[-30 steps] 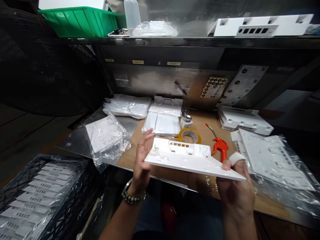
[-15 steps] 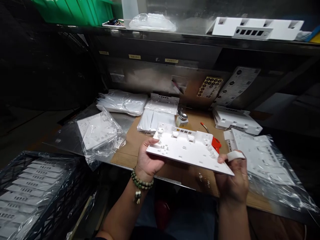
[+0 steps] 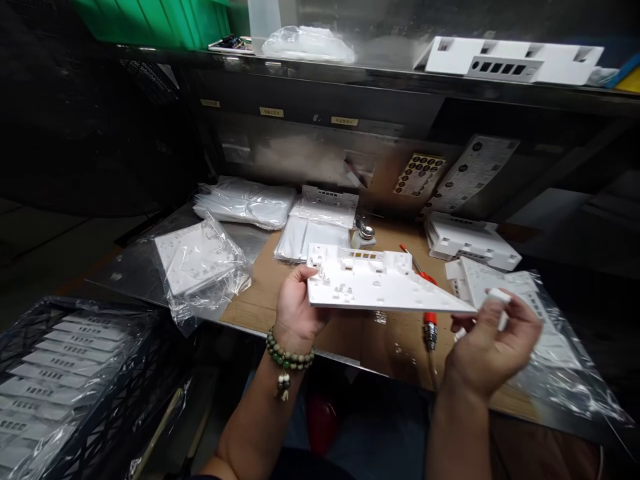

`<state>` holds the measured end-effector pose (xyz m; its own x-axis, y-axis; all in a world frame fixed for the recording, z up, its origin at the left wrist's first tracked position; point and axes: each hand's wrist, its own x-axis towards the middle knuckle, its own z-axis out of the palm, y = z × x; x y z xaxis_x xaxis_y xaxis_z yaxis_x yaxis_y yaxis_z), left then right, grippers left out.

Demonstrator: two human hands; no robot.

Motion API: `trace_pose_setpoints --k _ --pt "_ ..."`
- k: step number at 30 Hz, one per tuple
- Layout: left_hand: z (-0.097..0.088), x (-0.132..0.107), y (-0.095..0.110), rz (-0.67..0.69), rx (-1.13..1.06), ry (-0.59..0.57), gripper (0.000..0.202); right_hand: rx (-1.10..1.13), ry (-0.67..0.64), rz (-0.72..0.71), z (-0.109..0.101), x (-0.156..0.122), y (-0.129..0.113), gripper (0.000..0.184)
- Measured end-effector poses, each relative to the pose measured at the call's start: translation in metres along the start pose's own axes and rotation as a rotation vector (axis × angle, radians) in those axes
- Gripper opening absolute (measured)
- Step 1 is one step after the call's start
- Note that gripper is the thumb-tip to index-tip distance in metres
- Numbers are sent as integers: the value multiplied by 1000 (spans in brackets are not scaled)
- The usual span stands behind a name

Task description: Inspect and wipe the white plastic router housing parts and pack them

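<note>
My left hand (image 3: 299,303) is closed on the left edge of a white plastic housing panel (image 3: 370,291), thumb on top and fingers beneath. Clips, posts and a row of port openings show on the panel, which is held above the bench. Beside the panel's right corner, my right hand (image 3: 493,340) has its fingers curled round a small white wad (image 3: 499,298) that looks like a cloth. Whether this hand also touches the corner is hard to tell. Behind and below the panel lies a red tool (image 3: 430,319) with a metal fitting and thin nozzle, partly hidden.
Bagged white panels lie left (image 3: 197,259) and right (image 3: 525,307). Stacked housings (image 3: 473,240) stand at the back right. A small dispenser bottle (image 3: 365,233) is beside plastic bags (image 3: 245,203). A black crate (image 3: 115,400) holds several panels. A shelf (image 3: 390,75) runs overhead.
My right hand has moved right, away from its grip on the panel's corner, with the white wad in it. The panel has turned, its near edge now more level, exposing more of the red tool.
</note>
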<state>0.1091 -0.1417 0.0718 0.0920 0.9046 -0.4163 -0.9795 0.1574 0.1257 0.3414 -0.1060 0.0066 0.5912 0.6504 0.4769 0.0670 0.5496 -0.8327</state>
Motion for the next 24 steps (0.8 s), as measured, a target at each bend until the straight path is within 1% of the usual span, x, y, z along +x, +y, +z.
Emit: trace_pose_setpoints --k 1,2,3,5,7,8,10,11,13,17,21,24 --pt "1 0 -1 16 -15 0 81 -15 65 -73 3 -7 -5 26" --pt "2 -1 -2 34 -30 6 83 -19 80 -139 5 -17 -10 23" --pt "2 -1 -3 54 -45 17 84 -23 38 -202 8 -28 -17 21" --pt "4 -1 -7 92 -65 41 81 -43 -165 -322 14 -53 -29 21" --pt "6 0 -12 117 -64 53 70 -60 -373 -413 20 -76 -40 28" --pt "6 0 -14 126 -54 50 64 -64 -451 -435 23 -85 -43 33" --pt "6 -1 -17 131 -22 29 57 -55 -542 -435 27 -98 -47 39" --pt "6 -1 -18 124 -7 15 58 -48 -558 -431 29 -102 -48 40" --pt "4 -1 -19 111 11 -7 63 -38 -547 -434 31 -107 -48 41" --pt "3 0 -18 76 -31 -4 66 -53 -528 -456 35 -112 -52 41" --pt "3 -2 -20 -8 -76 30 67 12 -610 -485 41 -119 -60 42" --pt "3 -4 -22 -14 -65 48 68 40 -630 -506 41 -121 -59 44"
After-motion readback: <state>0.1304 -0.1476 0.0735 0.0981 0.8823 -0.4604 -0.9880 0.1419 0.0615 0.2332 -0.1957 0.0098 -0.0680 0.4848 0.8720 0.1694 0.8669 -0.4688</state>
